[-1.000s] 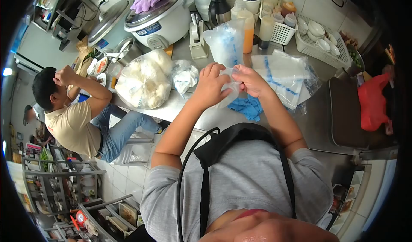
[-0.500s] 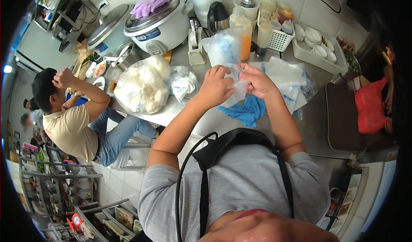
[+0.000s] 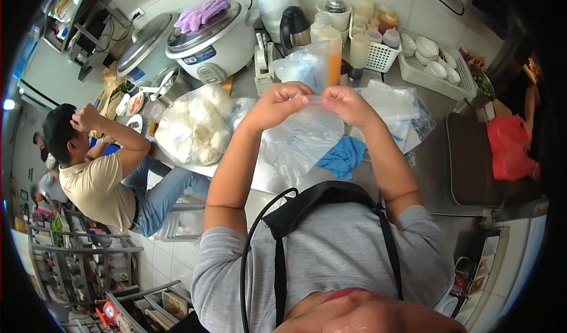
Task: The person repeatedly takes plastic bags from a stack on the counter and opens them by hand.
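1. Bag [image 3: 302, 141] of thin clear plastic with faint blue print; held by its upper edge between the person's two hands; its body spreads below them, towards the wearer, over the near part of the steel table [image 3: 371, 173].
2. Left hand [image 3: 279, 108] – thumb and bent fingers pinching the bag's upper edge at its left end.
3. Right hand [image 3: 348, 105] – thumb and forefinger pinching the same edge at its right end; the two hands near each other, a short stretch of film between them.
4. Blue cloth [image 3: 342, 157], crumpled on the table; just beside the bag, on its right.
5. Flat clear plastic sheets [image 3: 387, 105], stacked loosely on the table beyond the right forearm.
6. Filled bag [image 3: 195, 126] of rounded white pieces, left of the left forearm; a smaller crumpled bag [image 3: 241, 109] lies between the two, partly hidden by the arm.
7. Printed plastic bundle [image 3: 300, 67], just behind the hands; its contents cannot be told; a bottle of orange liquid [image 3: 335, 61] stands beside it.
8. Co-worker [image 3: 97, 185], seated at far left; one hand [image 3: 87, 118] raised to the head.
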`<state>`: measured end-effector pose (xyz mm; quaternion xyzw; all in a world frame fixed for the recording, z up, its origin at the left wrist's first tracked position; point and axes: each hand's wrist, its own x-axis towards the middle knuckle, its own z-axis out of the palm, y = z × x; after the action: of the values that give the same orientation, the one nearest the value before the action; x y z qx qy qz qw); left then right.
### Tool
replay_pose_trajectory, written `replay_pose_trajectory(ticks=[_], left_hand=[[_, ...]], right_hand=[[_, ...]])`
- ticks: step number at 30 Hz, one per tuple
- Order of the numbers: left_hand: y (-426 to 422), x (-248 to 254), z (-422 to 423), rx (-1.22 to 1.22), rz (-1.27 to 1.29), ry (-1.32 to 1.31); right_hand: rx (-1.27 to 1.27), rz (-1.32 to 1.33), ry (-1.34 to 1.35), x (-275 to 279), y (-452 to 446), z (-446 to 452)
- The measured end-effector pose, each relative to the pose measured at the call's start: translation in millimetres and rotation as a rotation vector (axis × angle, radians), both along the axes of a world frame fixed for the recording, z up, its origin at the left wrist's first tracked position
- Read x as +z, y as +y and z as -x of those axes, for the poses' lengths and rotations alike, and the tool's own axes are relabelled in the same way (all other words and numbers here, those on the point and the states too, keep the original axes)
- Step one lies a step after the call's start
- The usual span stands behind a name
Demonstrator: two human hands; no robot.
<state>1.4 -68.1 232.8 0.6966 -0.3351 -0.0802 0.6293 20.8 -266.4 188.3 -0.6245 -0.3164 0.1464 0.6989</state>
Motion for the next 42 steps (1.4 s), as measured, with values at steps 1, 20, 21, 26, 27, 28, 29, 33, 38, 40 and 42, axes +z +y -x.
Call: replay_pose_trajectory(ticks=[1, 20, 21, 26, 27, 28, 29, 33, 38, 40, 42], left_hand=[[2.9, -1.6, -3.5, -0.103, 0.016, 0.073], [9.6, -102.2, -83.2, -0.038, 0.942, 1.142], [9.3, -117.8, -81.8, -0.048, 0.95, 1.216], [5.8, -180.8, -79.7, 0.153, 0.849, 1.186], [4.8, -192.6, -86.3, 0.168, 0.823, 1.19], [3.2, -190.7, -85.9, 0.208, 0.808, 1.145], [2.9, -196.7, -89.6, 0.204, 0.807, 1.131], [-4.9, -196.5, -87.7, 0.358, 0.726, 1.024], [-11.4, -181.2, -69.8, 0.634, 0.561, 0.839], [-18.9, -182.0, -67.6, 0.712, 0.586, 0.778], [-17.9, -186.2, -70.7, 0.821, 0.498, 0.642]], right_hand=[[0.042, -0.041, 0.04, 2.0, -1.7, -2.2], [-0.489, 0.448, 0.416, -41.1, 29.2, -101.3], [-0.472, 0.454, 0.447, -65.9, 27.1, -105.2], [-0.47, 0.116, 0.475, -127.6, 28.3, -97.2], [-0.49, 0.184, 0.489, -126.5, 28.9, -97.0], [-0.508, 0.199, 0.385, -135.8, 28.8, -99.7], [-0.444, 0.396, 0.479, -123.8, 25.8, -100.5], [-0.528, 0.276, 0.558, -129.2, 30.8, -100.3], [-0.579, -0.03, 0.307, -129.7, 22.0, -100.3], [-0.571, -0.424, 0.105, -111.7, 27.7, -90.8], [-0.498, -0.316, -0.176, -87.6, 36.4, -79.1]])
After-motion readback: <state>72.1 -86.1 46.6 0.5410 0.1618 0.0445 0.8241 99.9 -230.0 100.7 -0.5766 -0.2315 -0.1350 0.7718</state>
